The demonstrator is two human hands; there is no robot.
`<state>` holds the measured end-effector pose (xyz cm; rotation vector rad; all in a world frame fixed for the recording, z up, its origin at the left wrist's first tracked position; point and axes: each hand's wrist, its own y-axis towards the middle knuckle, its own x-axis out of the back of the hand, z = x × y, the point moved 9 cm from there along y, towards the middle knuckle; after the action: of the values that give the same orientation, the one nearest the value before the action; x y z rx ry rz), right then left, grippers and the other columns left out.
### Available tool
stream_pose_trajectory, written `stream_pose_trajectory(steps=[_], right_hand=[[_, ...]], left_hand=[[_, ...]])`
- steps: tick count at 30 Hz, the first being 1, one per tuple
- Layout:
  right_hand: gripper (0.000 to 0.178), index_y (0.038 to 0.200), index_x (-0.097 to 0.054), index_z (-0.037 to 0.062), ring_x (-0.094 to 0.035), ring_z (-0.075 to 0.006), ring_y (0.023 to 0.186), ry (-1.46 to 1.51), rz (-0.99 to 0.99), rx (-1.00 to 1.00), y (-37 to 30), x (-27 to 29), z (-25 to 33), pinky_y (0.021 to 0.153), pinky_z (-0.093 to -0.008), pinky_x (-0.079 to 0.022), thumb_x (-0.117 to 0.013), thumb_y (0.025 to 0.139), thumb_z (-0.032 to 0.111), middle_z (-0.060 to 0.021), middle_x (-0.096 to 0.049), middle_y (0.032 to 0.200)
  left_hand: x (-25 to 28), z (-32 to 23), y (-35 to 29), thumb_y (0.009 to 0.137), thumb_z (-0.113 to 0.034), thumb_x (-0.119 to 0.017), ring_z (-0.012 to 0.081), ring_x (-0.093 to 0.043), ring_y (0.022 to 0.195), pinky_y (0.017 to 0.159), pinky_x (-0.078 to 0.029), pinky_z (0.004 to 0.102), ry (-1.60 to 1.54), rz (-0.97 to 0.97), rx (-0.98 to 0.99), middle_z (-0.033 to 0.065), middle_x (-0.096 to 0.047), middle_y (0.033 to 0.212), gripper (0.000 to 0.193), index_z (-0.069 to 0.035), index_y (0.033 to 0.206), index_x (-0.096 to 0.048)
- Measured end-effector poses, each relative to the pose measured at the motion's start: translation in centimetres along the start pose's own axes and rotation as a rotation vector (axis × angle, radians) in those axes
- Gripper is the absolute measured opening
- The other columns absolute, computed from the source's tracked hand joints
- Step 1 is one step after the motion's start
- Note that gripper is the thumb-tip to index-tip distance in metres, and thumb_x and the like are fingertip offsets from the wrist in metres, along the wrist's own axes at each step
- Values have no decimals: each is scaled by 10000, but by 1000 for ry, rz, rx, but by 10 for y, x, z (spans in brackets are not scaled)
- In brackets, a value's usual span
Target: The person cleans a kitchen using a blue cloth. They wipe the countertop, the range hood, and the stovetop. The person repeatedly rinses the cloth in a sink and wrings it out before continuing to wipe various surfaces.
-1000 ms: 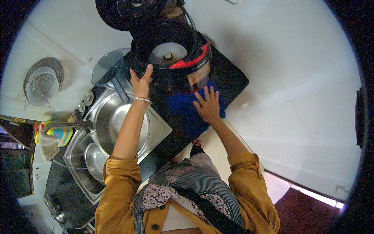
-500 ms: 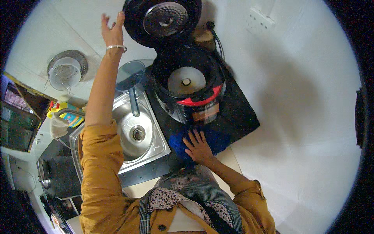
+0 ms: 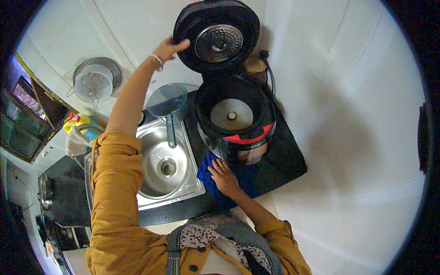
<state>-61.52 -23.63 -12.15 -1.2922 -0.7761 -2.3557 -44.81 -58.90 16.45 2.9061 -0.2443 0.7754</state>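
A black rice cooker (image 3: 222,149) with a red front band stands on the counter, its lid (image 3: 185,25) raised. No pot sits inside, so the round metal heating plate (image 3: 231,112) shows at the bottom. My left hand (image 3: 166,50) is at the left edge of the lid, thumb over the inner face; the other fingers are mostly hidden, seemingly curled behind the rim. Low in front of the cooker, my right hand (image 3: 224,178) lies flat with fingers stretched on a crumpled dark blue cloth (image 3: 207,176), which rests on the counter.
Left of the cooker is a steel sink (image 3: 151,176), with a grey-blue long-handled dipper (image 3: 170,130) across its back corner. Strainers (image 3: 94,82) hang on the tiled wall. A yellow bottle (image 3: 78,120) stands beyond the tap. A black cable (image 3: 270,75) runs behind the cooker.
My left hand has come from the open air left of the lid to the lid's edge. My right hand and the cloth have slid a little leftward. The whole view has shifted.
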Motion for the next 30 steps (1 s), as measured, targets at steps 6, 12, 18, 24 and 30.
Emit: stream_pose_trajectory(steps=[6,12,18,24,30], right_hand=[[406,1231,-495,65,-307,-311,1298,42,-15,-19,-2,1,2,1094,-429,-206,-550,851,198,-145,-387,1366],[420,1251,-482,74,-296,-305,1306,-15,58,-65,-3,-6,-3,1090,-419,-225,-543,857,204,-134,-375,1379],[415,1265,-463,84,-278,-305,1318,14,171,-108,2,-7,1,1088,-412,-235,-528,870,195,-128,-340,1406],[422,1284,-426,67,-239,-326,1335,321,136,-128,-3,-22,-5,1082,-412,-244,-507,874,119,-161,-258,1442],[459,1286,-426,59,-219,-378,1330,641,89,-303,0,-36,-21,1084,-449,-218,-529,839,41,-194,-265,1428]], left_hand=[[-22,20,9,699,-509,-725,276,-521,1106,872,-457,453,-299,99,-76,153,-524,1222,829,-43,1299,-395],[-31,-4,-17,778,-507,-646,172,-614,890,793,-512,354,-222,-18,-135,54,-626,1009,601,-51,1151,-529],[-27,15,-12,780,-489,-651,153,-623,859,742,-528,332,-127,21,-172,56,-634,978,541,-66,1106,-561],[-61,-15,-47,769,-455,-677,199,-606,916,779,-511,364,-258,124,-142,91,-619,1030,604,-50,1187,-516],[-100,-68,-74,718,-434,-741,239,-562,1010,854,-482,324,-452,130,-291,154,-558,1156,818,21,1301,-391]])
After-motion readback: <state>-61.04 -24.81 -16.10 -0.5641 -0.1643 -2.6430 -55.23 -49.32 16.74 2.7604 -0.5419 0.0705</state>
